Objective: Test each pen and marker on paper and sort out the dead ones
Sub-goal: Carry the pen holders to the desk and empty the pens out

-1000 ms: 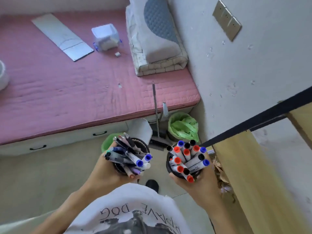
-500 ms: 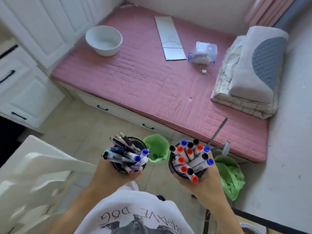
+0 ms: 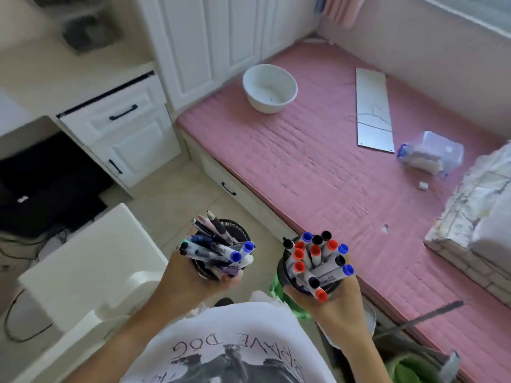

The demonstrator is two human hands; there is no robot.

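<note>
- Two black mesh cups full of writing tools were held side by side above the floor, in front of the person's chest, near each other but apart.
- A pink quilted mattress (image 3: pixel 318 161) on a white drawer base was seen filling the right part of the view; on it lay everything listed in the next three items.
- A folded pale quilt with a pillow (image 3: pixel 478 225) was seen at the mattress's right edge.
- A round white plastic basin (image 3: pixel 269 88) was set near the mattress's far left corner, and a long flat silver panel (image 3: pixel 373 109) lay to the right of it.
- A small clear plastic box (image 3: pixel 432 154) with blue clips lay on its side near the panel's lower end.
- White panelled cabinets with black handles (image 3: pixel 124 128) were seen at the left, and a white chair (image 3: pixel 91 272) stood just below them.
- A white printed T-shirt (image 3: pixel 229 346) was seen at the bottom edge.
- The left black mesh cup (image 3: pixel 235 233) was gripped by the left hand (image 3: pixel 190 280), fingers curled round its wall; it was filled with assorted pens (image 3: pixel 213 244), leaning and mixed.
- The right black mesh cup (image 3: pixel 282 275) was grasped by the right hand (image 3: pixel 331 308) from below and around; it was packed with grey markers (image 3: pixel 318 261) capped in red, blue and black.
</note>
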